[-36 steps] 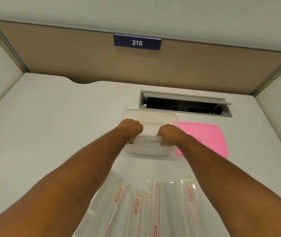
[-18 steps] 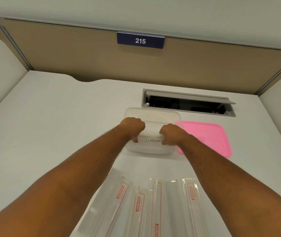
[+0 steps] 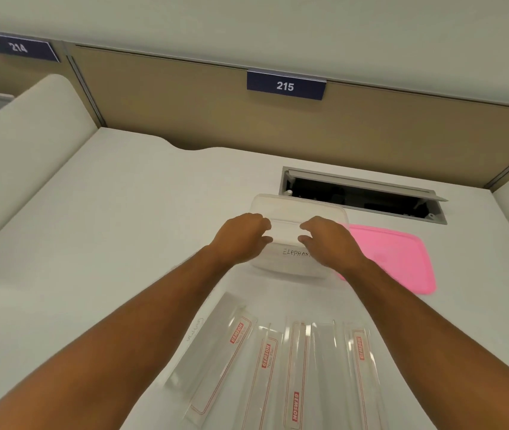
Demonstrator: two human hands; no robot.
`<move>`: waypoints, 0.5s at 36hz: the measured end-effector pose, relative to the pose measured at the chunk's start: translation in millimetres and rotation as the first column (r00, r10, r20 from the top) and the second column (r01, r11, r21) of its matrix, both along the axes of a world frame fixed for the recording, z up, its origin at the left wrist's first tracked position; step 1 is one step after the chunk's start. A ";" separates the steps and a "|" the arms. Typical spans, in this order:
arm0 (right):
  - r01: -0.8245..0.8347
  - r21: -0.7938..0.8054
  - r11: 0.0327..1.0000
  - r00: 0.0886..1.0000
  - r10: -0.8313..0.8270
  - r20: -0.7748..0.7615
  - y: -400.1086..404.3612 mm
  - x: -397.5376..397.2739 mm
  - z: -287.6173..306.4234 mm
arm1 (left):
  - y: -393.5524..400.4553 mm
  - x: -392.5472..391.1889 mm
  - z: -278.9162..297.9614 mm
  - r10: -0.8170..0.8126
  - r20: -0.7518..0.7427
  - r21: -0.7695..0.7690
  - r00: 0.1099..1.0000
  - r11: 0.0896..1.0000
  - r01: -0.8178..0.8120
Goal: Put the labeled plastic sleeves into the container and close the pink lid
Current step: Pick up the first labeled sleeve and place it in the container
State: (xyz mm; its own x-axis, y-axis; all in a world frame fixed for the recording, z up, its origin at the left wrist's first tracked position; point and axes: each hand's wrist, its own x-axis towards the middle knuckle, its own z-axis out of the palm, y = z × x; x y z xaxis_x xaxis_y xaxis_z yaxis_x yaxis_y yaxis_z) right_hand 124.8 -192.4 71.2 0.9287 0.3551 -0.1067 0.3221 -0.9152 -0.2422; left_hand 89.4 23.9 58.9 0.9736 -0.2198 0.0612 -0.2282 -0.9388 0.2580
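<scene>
— Nearest, below both wrists, what lies there?
— Labeled sleeves (image 3: pixel 278 367), fanned out for picking.
— And the hands?
— Left hand (image 3: pixel 241 237) and right hand (image 3: pixel 327 240) curl loosely over the open container (image 3: pixel 296 265), probably steadying it; grip unclear. Right of the fingers, the pink lid (image 3: pixel 396 259) waits.

Both hands have loosened over the container (image 3: pixel 298 212). A second ago the left hand (image 3: pixel 241 237) and the right hand (image 3: pixel 329 240) were closed fists pressed against the near wall with its handwritten label; now the fingers are spread and curled, raised to the near rim, and the grip has gone slack. The gap between the hands is wider. The view has swung left, so a second number plate (image 3: pixel 19 48), reading 214, has come into sight.
</scene>
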 end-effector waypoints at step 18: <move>-0.181 0.263 0.948 0.934 0.082 0.347 41.4 -86.1 0.2 | 33.0 -124.1 -18.7 0.196 0.163 -0.240 0.967 0.959 -0.154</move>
State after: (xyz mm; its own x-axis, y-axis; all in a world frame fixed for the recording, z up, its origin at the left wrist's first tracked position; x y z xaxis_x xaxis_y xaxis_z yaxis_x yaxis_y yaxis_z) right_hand 38.7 -151.0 71.4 0.8359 0.4460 0.3200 0.5414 -0.7658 -0.3470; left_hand -34.6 56.9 40.3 0.9629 -0.0073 0.2696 -0.1284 -0.8913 0.4348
